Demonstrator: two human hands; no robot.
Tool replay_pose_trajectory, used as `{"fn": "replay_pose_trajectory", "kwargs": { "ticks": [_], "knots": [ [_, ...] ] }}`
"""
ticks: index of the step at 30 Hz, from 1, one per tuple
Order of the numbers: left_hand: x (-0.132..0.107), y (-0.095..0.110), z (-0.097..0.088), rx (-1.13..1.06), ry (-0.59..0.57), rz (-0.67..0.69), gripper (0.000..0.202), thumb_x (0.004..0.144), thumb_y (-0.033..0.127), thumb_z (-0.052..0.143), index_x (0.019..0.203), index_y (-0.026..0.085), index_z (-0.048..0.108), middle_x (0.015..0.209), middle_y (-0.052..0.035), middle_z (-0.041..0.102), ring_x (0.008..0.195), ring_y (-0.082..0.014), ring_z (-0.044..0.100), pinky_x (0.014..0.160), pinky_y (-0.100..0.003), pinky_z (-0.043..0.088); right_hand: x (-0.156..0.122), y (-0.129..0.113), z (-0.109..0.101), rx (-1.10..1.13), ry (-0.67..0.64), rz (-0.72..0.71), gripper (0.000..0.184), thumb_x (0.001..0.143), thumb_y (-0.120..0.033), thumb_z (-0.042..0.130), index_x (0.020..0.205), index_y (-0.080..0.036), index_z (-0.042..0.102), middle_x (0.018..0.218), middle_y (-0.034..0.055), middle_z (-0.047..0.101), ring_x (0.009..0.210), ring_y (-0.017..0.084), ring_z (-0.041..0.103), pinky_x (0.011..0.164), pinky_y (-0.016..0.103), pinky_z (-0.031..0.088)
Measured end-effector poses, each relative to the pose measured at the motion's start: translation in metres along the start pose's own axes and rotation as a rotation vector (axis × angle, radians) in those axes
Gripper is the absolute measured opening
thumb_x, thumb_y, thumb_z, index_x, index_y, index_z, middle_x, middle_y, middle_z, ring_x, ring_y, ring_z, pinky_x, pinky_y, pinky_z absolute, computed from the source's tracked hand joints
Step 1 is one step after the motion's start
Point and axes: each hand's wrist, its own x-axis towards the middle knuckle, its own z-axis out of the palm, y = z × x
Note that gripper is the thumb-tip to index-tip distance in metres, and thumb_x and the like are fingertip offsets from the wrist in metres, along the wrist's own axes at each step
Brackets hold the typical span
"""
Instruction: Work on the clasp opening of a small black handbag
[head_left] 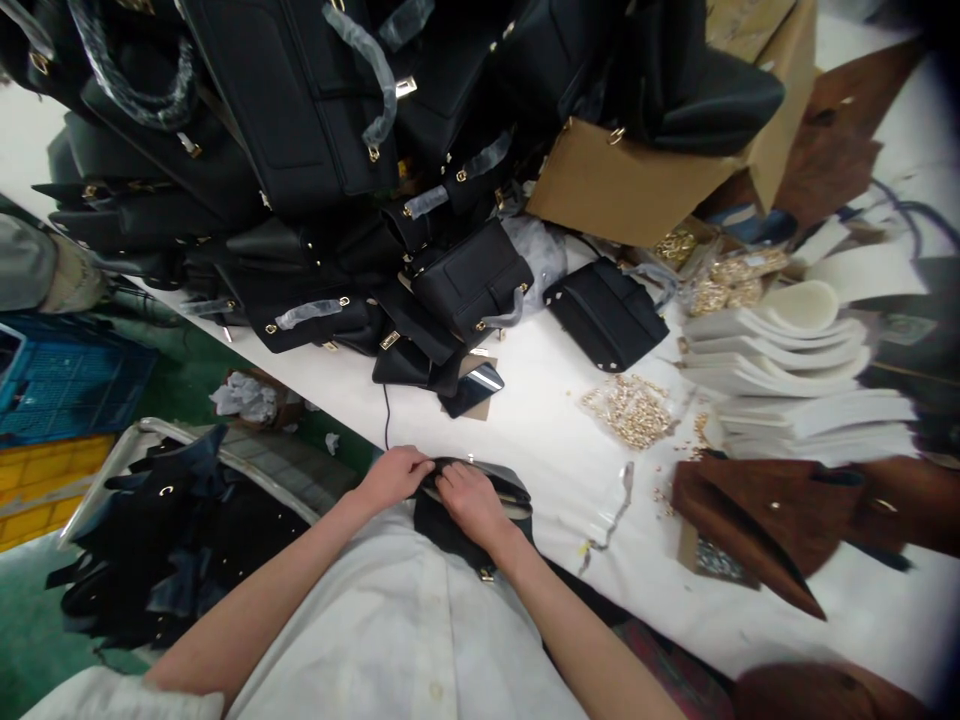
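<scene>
A small black handbag (457,535) rests against my body at the table's front edge, its top opening facing up. My left hand (397,475) grips the bag's upper left rim, fingertips pinched together. My right hand (472,500) lies over the opening with its fingers curled down at the rim, close beside my left fingertips. Whatever sits under the right fingers is hidden. Pale lining shows along the right part of the opening, and a gold-coloured metal fitting (486,575) sits low on the bag.
Black handbags (300,100) are heaped across the back. A phone (471,388), a bag of gold-coloured fittings (634,410), white curved sheets (780,350) and brown leather pieces (765,520) lie on the white table (547,440). A cart of black pieces (187,540) stands left.
</scene>
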Motion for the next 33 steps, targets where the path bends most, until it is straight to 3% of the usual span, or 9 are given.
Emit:
{"fn": "replay_pose_trajectory", "kwargs": {
  "ticks": [3,8,15,21,23,26,29,33],
  "knots": [
    [0.001,0.006,0.003,0.054,0.046,-0.069,0.044,0.105,0.046,0.053,0.079,0.02,0.076,0.084,-0.0066,0.071,0.082,-0.0205,0.067,0.077,-0.032,0.048,-0.007,-0.004,0.014,-0.024,0.087,-0.029,0.006,0.104,-0.022,0.061,0.103,-0.017,0.066,0.102,0.0069,0.063,0.099,0.022,0.051,0.084,0.037,0.039],
    [-0.007,0.005,0.005,-0.168,0.072,-0.057,0.03,0.101,0.045,0.064,0.094,0.02,0.079,0.09,-0.0055,0.074,0.083,-0.019,0.067,0.078,-0.031,0.049,-0.017,-0.013,0.031,-0.061,0.165,-0.048,0.003,0.102,-0.018,0.063,0.102,-0.017,0.065,0.101,0.0068,0.063,0.099,0.022,0.051,0.085,0.039,0.037],
    [-0.011,0.005,0.007,-0.147,0.089,0.046,0.032,0.106,0.031,0.055,0.08,0.018,0.069,0.081,-0.0041,0.068,0.078,-0.0164,0.064,0.076,-0.03,0.046,-0.02,-0.014,0.032,-0.075,0.223,-0.058,0.007,0.103,-0.017,0.061,0.103,-0.016,0.068,0.097,0.0066,0.063,0.096,0.02,0.049,0.083,0.039,0.035],
    [-0.012,0.003,0.007,-0.246,0.104,0.024,0.029,0.104,0.034,0.061,0.082,0.018,0.073,0.081,-0.0033,0.068,0.076,-0.0153,0.062,0.074,-0.029,0.046,-0.022,-0.014,0.034,-0.066,0.23,-0.066,0.005,0.102,-0.018,0.062,0.102,-0.017,0.067,0.098,0.0058,0.063,0.097,0.021,0.049,0.084,0.04,0.035],
    [-0.016,-0.003,0.009,-0.302,0.101,-0.015,0.025,0.102,0.037,0.065,0.089,0.019,0.076,0.087,-0.0042,0.071,0.08,-0.016,0.064,0.075,-0.029,0.049,-0.023,-0.016,0.035,-0.057,0.212,-0.056,0.005,0.102,-0.017,0.061,0.102,-0.017,0.066,0.097,0.0057,0.063,0.097,0.021,0.049,0.085,0.04,0.035],
    [-0.019,-0.013,0.014,-0.367,0.078,-0.125,0.031,0.097,0.045,0.071,0.115,0.02,0.076,0.104,-0.0059,0.074,0.087,-0.0176,0.069,0.081,-0.03,0.054,-0.021,-0.019,0.036,-0.016,0.161,-0.002,0.007,0.103,-0.019,0.059,0.101,-0.019,0.065,0.098,0.0056,0.063,0.097,0.021,0.051,0.088,0.04,0.037],
    [-0.011,-0.015,0.015,-0.256,0.03,-0.126,0.044,0.096,0.051,0.072,0.129,0.022,0.072,0.108,-0.0065,0.073,0.086,-0.0187,0.069,0.083,-0.032,0.056,-0.02,-0.02,0.039,-0.001,0.121,0.131,0.01,0.103,-0.02,0.06,0.111,-0.02,0.067,0.1,0.006,0.065,0.094,0.02,0.053,0.085,0.038,0.038],
    [0.012,0.006,0.001,0.104,-0.056,0.097,0.031,0.105,0.045,0.056,0.102,0.02,0.075,0.093,-0.0072,0.072,0.089,-0.0231,0.069,0.084,-0.035,0.054,-0.022,-0.014,0.038,-0.066,0.162,0.102,0.037,0.101,-0.016,0.061,0.138,-0.016,0.062,0.105,0.0085,0.07,0.093,0.02,0.058,0.081,0.037,0.04]
  ]
}}
